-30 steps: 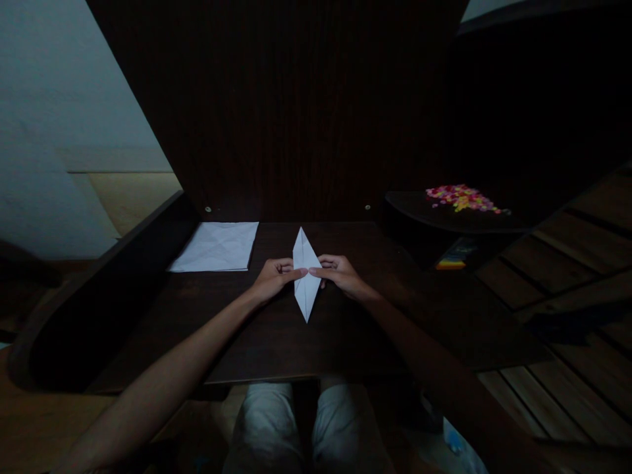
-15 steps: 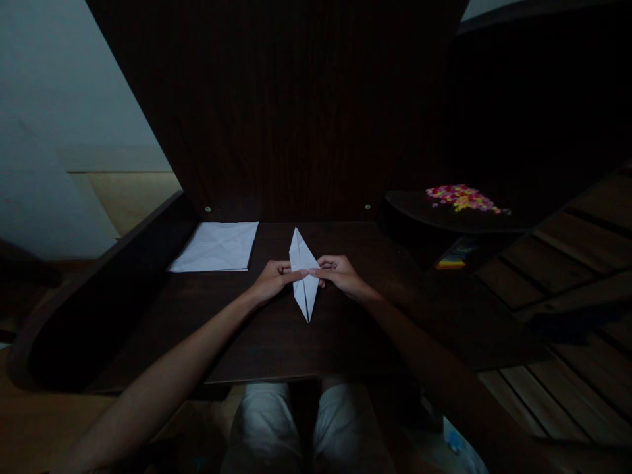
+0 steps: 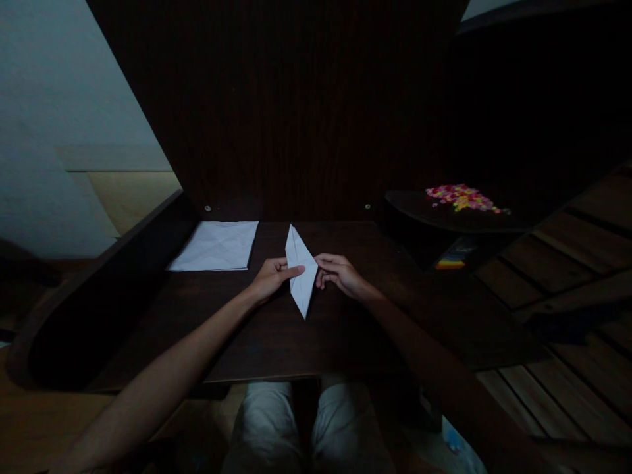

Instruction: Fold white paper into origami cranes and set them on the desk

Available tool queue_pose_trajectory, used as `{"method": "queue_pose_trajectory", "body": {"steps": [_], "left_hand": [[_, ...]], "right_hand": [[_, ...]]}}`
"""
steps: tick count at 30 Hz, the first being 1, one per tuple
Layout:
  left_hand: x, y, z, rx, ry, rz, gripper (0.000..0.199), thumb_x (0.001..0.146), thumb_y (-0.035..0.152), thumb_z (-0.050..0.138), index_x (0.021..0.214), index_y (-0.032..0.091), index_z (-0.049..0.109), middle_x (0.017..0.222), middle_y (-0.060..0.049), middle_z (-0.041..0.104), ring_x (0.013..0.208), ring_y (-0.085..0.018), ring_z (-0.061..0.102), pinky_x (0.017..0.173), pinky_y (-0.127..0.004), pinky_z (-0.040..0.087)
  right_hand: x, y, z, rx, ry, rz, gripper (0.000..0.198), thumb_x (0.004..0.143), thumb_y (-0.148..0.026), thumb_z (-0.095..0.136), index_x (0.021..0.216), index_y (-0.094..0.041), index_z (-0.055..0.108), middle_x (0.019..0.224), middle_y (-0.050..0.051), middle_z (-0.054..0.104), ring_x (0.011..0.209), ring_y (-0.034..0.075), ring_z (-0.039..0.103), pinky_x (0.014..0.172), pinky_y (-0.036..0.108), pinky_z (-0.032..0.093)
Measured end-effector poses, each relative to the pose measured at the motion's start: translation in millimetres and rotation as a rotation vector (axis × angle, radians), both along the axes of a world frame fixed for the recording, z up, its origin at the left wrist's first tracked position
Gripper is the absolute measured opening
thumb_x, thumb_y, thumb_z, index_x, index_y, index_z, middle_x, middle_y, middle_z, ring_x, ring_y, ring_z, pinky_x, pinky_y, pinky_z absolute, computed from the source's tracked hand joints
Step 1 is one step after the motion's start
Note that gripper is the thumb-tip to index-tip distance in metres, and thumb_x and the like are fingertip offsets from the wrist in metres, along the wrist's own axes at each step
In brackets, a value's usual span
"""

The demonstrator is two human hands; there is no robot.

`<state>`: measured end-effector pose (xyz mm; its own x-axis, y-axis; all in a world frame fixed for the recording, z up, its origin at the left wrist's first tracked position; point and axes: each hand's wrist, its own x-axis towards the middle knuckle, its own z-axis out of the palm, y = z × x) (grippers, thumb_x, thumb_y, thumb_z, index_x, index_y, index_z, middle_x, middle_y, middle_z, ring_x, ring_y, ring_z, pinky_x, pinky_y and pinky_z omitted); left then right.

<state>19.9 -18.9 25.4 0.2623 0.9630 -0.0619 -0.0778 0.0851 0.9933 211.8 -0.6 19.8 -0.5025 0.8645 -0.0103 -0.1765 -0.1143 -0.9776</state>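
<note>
A white sheet of paper folded into a long diamond is held just over the dark desk, its points toward and away from me. My left hand grips its left side, thumb flat on the top face and fingers underneath. At the right corner, my right hand has its thumb and index fingertips closed together on the edge, while its other fingers curl below. A crease runs along the paper's length. What the left fingers do beneath the paper is hidden.
White creased paper sheets lie at the desk's back left. Small pink and yellow pieces are heaped on a rounded shelf to the right. A raised dark side panel bounds the desk on the left.
My right thumb has slid off the paper's middle to its right corner. The folded paper has shifted slightly left, and its centre slit no longer shows as widely.
</note>
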Motion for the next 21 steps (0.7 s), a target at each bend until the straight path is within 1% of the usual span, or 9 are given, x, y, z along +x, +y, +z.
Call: {"method": "queue_pose_trajectory", "body": {"steps": [4, 9, 16, 21], "left_hand": [[-0.2, -0.5, 0.5, -0.018, -0.024, -0.001, 0.044, 0.056, 0.038, 0.08, 0.087, 0.009, 0.07, 0.084, -0.009, 0.072, 0.072, -0.019, 0.064, 0.07, -0.029, 0.047], [-1.2, -0.4, -0.1, 0.009, -0.008, -0.008, 0.042, 0.058, 0.038, 0.079, 0.087, 0.009, 0.07, 0.085, -0.009, 0.072, 0.073, -0.019, 0.064, 0.071, -0.03, 0.047], [-0.4, -1.2, -1.4, 0.012, -0.015, -0.049, 0.036, 0.061, 0.036, 0.078, 0.086, 0.011, 0.071, 0.083, -0.007, 0.072, 0.074, -0.018, 0.065, 0.072, -0.029, 0.047], [0.1, -0.9, -3.4, 0.036, 0.027, -0.094, 0.038, 0.063, 0.037, 0.077, 0.089, 0.01, 0.071, 0.084, -0.009, 0.072, 0.075, -0.02, 0.065, 0.072, -0.03, 0.048]], "right_hand": [[-0.6, -1.4, 0.8, 0.005, 0.012, 0.017, 0.028, 0.071, -0.039, 0.068, 0.084, -0.015, 0.061, 0.061, 0.0, 0.06, 0.05, 0.012, 0.059, 0.044, 0.022, 0.044], [-2.4, -3.8, 3.5, 0.018, -0.005, 0.01, 0.03, 0.07, -0.039, 0.07, 0.085, -0.015, 0.061, 0.059, -0.001, 0.06, 0.051, 0.011, 0.059, 0.045, 0.021, 0.044], [-2.7, -4.3, 3.0, 0.042, -0.041, -0.001, 0.031, 0.069, -0.041, 0.071, 0.082, -0.015, 0.061, 0.057, -0.002, 0.06, 0.049, 0.01, 0.057, 0.045, 0.02, 0.044], [-4.1, -3.4, 0.5, 0.083, -0.097, -0.006, 0.03, 0.069, -0.043, 0.071, 0.077, -0.015, 0.061, 0.052, -0.003, 0.059, 0.045, 0.009, 0.055, 0.042, 0.019, 0.042]]}}
